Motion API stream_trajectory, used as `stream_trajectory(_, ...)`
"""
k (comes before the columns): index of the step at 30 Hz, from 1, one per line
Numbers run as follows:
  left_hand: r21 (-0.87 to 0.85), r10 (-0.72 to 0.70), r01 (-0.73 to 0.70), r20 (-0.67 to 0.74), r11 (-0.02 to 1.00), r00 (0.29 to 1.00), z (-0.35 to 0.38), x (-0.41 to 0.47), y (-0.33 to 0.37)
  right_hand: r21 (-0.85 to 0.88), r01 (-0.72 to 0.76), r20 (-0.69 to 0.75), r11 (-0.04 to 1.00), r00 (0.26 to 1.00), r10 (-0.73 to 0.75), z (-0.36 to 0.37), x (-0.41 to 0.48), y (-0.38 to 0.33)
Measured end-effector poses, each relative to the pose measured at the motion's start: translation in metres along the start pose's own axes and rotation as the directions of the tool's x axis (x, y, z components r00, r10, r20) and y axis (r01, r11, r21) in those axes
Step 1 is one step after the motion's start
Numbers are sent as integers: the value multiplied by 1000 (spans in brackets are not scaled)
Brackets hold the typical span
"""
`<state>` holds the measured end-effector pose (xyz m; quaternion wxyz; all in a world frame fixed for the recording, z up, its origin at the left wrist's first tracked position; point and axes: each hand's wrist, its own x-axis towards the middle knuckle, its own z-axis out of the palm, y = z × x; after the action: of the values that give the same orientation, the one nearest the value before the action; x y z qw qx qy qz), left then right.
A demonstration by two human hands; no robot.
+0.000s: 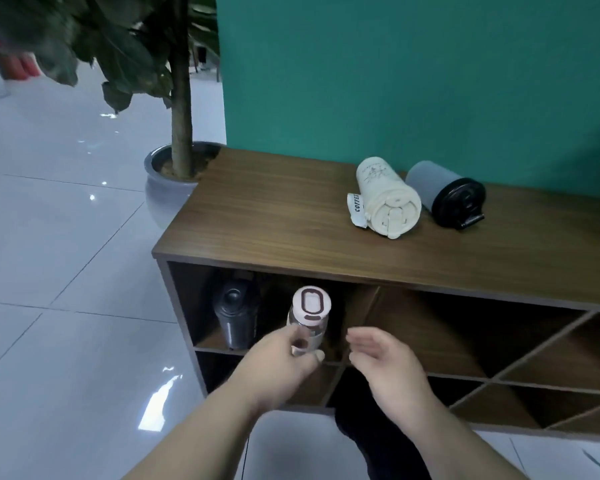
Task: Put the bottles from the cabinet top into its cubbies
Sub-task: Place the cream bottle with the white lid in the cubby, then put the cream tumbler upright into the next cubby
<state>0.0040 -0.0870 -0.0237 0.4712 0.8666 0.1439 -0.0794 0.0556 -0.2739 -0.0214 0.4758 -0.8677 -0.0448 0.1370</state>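
Observation:
My left hand grips a clear bottle with a pink-and-white lid by its lower part, in front of the upper-left cubby of the wooden cabinet. My right hand hovers just to the right of the bottle, fingers apart, holding nothing. A dark bottle stands inside that same cubby at the left. On the cabinet top lie a cream bottle with a "COFFEE" tag and, to its right, a grey bottle with a black lid, both on their sides.
A potted tree in a grey pot stands against the cabinet's left end. A teal wall backs the cabinet. Diagonal-divided cubbies fill the cabinet's right side. Glossy white floor tiles stretch to the left.

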Motion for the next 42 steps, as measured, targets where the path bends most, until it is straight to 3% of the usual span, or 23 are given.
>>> stream_trajectory(3, -123, 85, -95, -83, 988, 993, -6, -24, 22, 58, 143, -193, 988, 973, -130, -36, -14, -42)
stream_trajectory(6, -163, 161, -171, -74, 972, 984, -5, -24, 35, -61, 221, -322, 973, 919, -229, -61, -7, -75)
stream_trajectory(9, -148, 180, -182, -32, 972, 983, -5, -8, 40, -243, 147, -374, 959, 898, -233, -73, 18, -100)
stream_trajectory(15, -79, 230, -227, 30, 971, 973, 5, 30, 40, -343, 49, -485, 938, 846, -222, -54, 90, -125)
stream_trajectory(20, -93, 254, -248, 58, 964, 966, 14, 40, 40, -289, -15, -536, 957, 831, -149, -44, 131, -133)
stream_trajectory(25, -157, 245, -229, 86, 961, 966, 12, 44, 41, -258, 21, -580, 966, 796, -172, -47, 133, -134)
stream_trajectory(29, -191, 226, -212, 53, 958, 973, 9, 44, 33, -136, 110, -534, 985, 829, -167, -59, 97, -125)
stream_trajectory(33, -340, 163, -158, -14, 927, 987, 9, 37, 30, -70, 275, -429, 959, 859, -278, -91, 27, -115)
stream_trajectory(36, -456, 170, -140, 26, 879, 985, 11, 28, 27, -37, 367, -315, 930, 879, -359, -125, -24, -106)
stream_trajectory(42, -369, 298, -214, 188, 904, 936, 39, 12, 25, -211, 390, -99, 896, 904, -417, -165, -67, -71)
